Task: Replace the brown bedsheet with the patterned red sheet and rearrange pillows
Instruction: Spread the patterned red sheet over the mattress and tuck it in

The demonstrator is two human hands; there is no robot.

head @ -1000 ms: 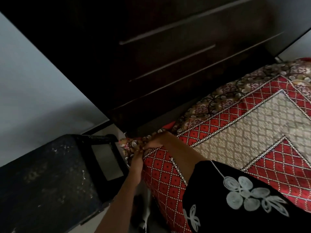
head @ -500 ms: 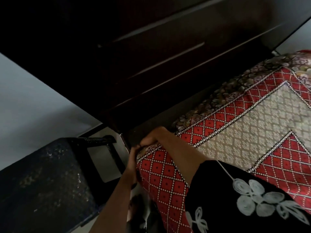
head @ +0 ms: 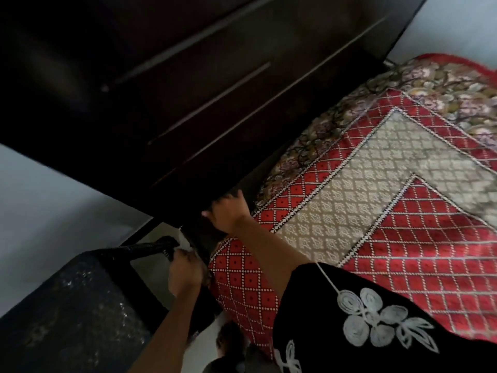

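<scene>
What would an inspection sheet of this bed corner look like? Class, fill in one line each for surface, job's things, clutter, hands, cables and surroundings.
Surface: bed, covered at this corner; only a dark gap shows beside the headboard.
Job's things: patterned red sheet spread over the top, its corner draped down the side; brown bedsheet and pillows not seen.
Clutter: dark speckled chair close beside the corner.
Hands: left hand closed low at the sheet's hanging corner; right hand pressed into the gap by the headboard, fingers partly hidden.
Cables: nothing seen.
Surroundings: dark wooden headboard with grooves, pale wall, pale floor.
</scene>
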